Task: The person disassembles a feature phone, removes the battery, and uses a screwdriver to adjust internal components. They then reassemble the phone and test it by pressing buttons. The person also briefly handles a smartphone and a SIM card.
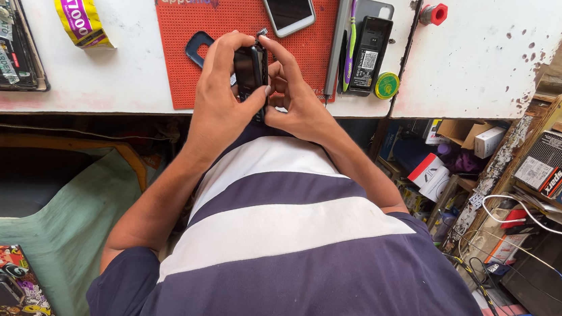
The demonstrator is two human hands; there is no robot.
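Note:
My left hand (217, 102) and my right hand (293, 99) both grip a small black phone (249, 69), held edge-on just above the front edge of a red perforated work mat (181, 65). The left thumb and fingers wrap its left side; the right fingers press its right side and top. A dark oval part (198, 46) lies on the mat just left of my hands. A white-framed smartphone (286, 1) lies face up at the mat's far side.
On the white bench (488, 45) lie a toothbrush (352, 26), a black battery-like block (367, 55), a green-yellow tape roll (386, 86), a red cap (436, 13) and a yellow packet (81, 19). Boxes and white cables crowd the shelves at right.

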